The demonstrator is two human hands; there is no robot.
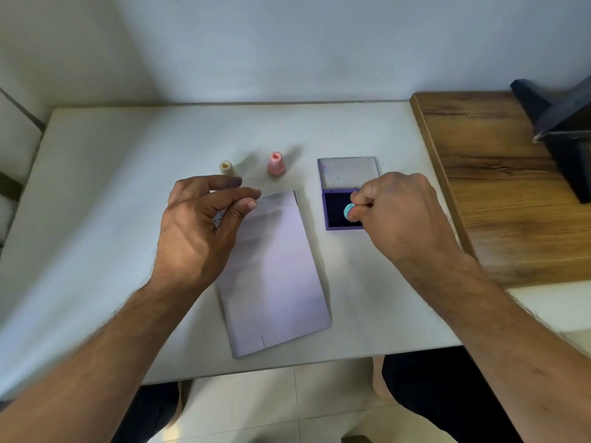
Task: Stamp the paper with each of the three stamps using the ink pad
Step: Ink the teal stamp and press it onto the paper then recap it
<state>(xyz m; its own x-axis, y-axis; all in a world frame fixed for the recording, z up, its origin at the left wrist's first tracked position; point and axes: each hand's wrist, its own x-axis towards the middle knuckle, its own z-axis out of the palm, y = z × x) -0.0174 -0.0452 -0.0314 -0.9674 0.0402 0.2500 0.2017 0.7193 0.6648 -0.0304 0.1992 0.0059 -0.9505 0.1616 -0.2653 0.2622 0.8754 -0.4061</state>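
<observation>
A white paper point(275, 276) lies on the white table point(96, 219) in front of me. The purple ink pad point(335, 215) lies open to its right, lid point(350, 172) folded back. My right hand point(396, 215) is closed around a teal stamp point(348, 212), held over the dark pad; whether it touches the ink I cannot tell. My left hand point(201, 225) hovers over the paper's upper left corner, fingers loosely apart and holding nothing. A yellow stamp point(226, 167) and a pink stamp point(276, 164) stand upright beyond the paper.
A wooden board point(511, 187) lies on the table's right side, with a black object point(563, 129) on it. The wall runs close behind the table. My legs show below the near table edge.
</observation>
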